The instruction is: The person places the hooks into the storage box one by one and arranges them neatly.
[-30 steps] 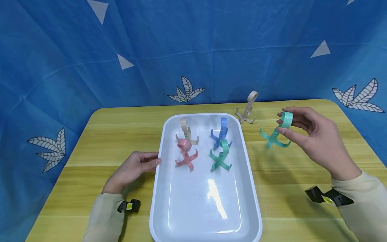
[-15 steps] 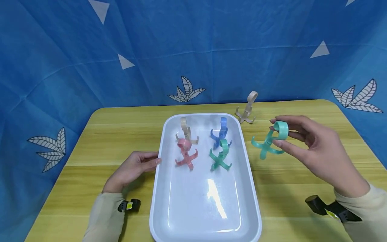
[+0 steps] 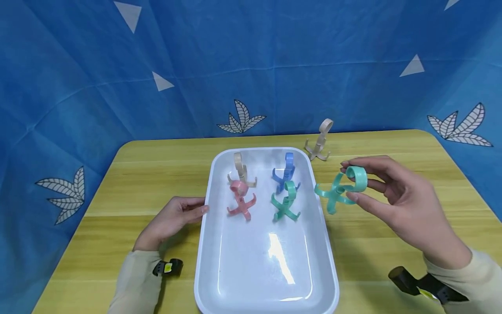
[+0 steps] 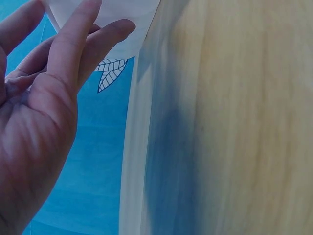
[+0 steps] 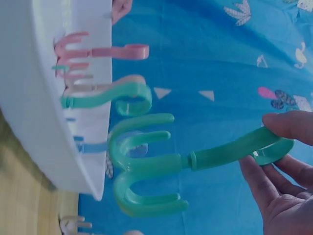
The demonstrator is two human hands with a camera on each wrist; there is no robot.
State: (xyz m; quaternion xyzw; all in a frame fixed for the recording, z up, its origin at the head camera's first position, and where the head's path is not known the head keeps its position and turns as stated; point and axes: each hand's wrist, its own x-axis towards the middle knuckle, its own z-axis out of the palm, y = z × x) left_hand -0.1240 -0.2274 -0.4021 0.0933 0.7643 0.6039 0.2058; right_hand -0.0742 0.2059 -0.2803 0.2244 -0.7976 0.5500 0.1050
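In the head view my right hand (image 3: 404,205) pinches the curled loop of a green four-pronged hook (image 3: 336,192) between thumb and fingers. Its prongs overlap the right rim of the white tray (image 3: 266,266), and in the right wrist view the hook (image 5: 151,161) hangs clear beside the tray. My left hand (image 3: 172,220) grips the tray's left rim, thumb at the edge and fingers (image 4: 68,54) against the outer wall. In the tray stand a beige hook (image 3: 241,172), a blue hook (image 3: 288,174), a pink hook (image 3: 241,203) and another green hook (image 3: 287,203).
Behind the tray's far right corner, a beige-grey hook (image 3: 320,141) stands on the wooden table (image 3: 149,174). A blue cloth (image 3: 274,52) with leaf and triangle prints hangs behind the table's far edge.
My right hand has carried the green hook left and towards me, up to the tray's right rim, its prongs swinging more to the left. My left hand and the tray stay in place.
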